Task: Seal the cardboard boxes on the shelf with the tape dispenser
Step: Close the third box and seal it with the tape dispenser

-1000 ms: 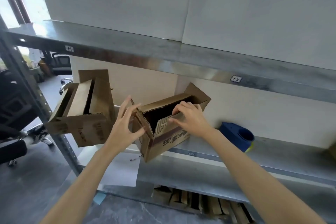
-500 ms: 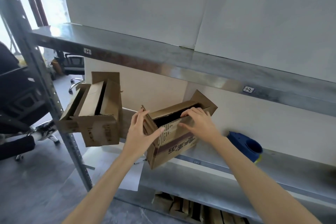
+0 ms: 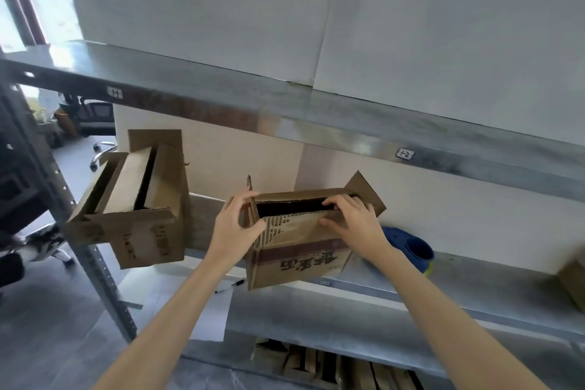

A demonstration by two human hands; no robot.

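Steel shelf [image 3: 474,282]: left box [image 3: 142,231], printed box [image 3: 300,260], blue dispenser [image 3: 411,250].

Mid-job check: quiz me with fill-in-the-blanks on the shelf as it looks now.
1. The left hand and right hand both grip the printed box, whose top is ____.
2. The tape dispenser on the shelf is coloured ____.
3. It lies to the ____ of the printed box.
4. Number of hands touching it: ____.
Missing words: open, blue, right, zero.

Partly hidden behind the right hand [image 3: 351,225] and wrist: blue tape dispenser [image 3: 411,250]. Cut off by the right edge: brown box [image 3: 573,279]. Too blurred to read: handwriting on the left box [image 3: 148,237].
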